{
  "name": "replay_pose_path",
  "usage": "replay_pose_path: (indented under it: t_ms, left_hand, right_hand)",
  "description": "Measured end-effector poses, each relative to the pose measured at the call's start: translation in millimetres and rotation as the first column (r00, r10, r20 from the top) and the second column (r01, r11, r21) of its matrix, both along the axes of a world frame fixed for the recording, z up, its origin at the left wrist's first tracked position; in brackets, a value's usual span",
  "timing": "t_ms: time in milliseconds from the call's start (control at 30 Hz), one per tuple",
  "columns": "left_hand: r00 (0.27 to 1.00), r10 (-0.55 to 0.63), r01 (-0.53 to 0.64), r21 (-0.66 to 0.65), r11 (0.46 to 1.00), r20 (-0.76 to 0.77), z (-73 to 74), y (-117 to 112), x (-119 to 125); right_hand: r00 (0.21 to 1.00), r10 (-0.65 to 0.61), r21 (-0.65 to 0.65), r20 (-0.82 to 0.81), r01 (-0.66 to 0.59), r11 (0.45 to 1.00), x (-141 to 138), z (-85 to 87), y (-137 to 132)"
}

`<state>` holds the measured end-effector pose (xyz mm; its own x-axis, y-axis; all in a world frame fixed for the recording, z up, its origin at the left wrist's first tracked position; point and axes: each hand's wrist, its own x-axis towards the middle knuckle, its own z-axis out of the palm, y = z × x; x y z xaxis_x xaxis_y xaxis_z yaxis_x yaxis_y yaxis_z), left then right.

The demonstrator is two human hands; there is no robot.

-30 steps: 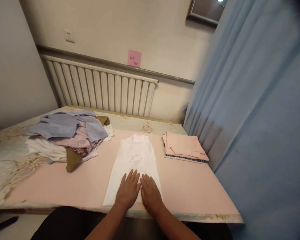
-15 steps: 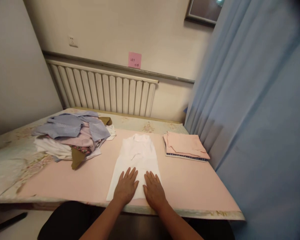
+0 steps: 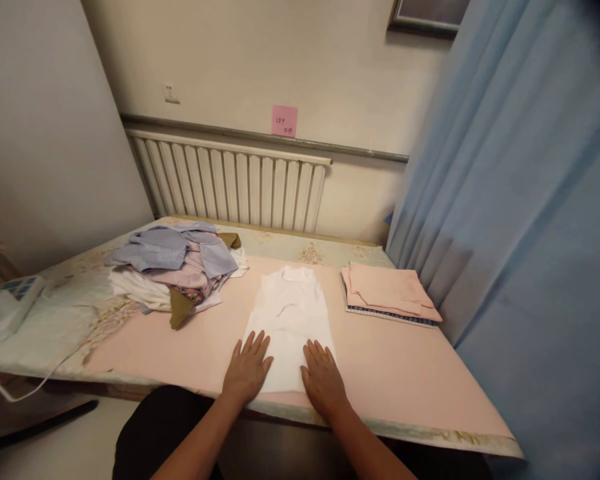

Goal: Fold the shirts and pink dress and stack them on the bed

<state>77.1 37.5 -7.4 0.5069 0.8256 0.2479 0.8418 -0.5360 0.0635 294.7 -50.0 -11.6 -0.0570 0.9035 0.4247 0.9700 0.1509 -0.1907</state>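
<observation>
A white shirt (image 3: 295, 313), folded into a narrow panel with its collar at the far end, lies flat on the pink cloth (image 3: 380, 373). My left hand (image 3: 247, 368) rests palm down on its near left edge, fingers spread. On the near right edge lies my right hand (image 3: 323, 379), also flat with its fingers apart. Neither hand grips the fabric. The shirt's near corners are partly hidden under my hands.
To the left is a heap of crumpled clothes (image 3: 175, 267). A folded stack (image 3: 390, 290) with a pink garment on top lies to the right. Beyond it hangs a blue curtain (image 3: 520, 200). A white appliance (image 3: 10, 310) with a cord stands far left; a radiator (image 3: 230, 180) is behind.
My hands have moved apart, from the middle of the shirt's near part to its side edges. The view has turned slightly left, bringing the white appliance into sight.
</observation>
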Motion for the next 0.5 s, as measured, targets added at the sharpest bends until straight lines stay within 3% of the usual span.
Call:
replay_pose_path:
  t_ms: [300, 400, 500]
  left_hand:
    - [0.991, 0.118, -0.119, -0.018, 0.993, -0.059, -6.2, -8.2, -31.2]
    - [0.976, 0.208, -0.209, -0.019, 0.978, -0.059, -0.4, -10.5, -21.1]
    - [0.983, 0.182, -0.182, -0.003, 0.983, -0.029, 7.1, -7.9, 3.7]
  right_hand:
    - [1.000, -0.011, -0.017, -0.014, 0.011, 1.000, -1.5, 2.6, -1.2]
    - [1.000, -0.010, -0.006, -0.014, 0.010, 1.000, -1.9, 1.4, -0.8]
    - [1.000, -0.017, 0.019, -0.008, 0.017, 1.000, -2.4, -0.8, 0.3]
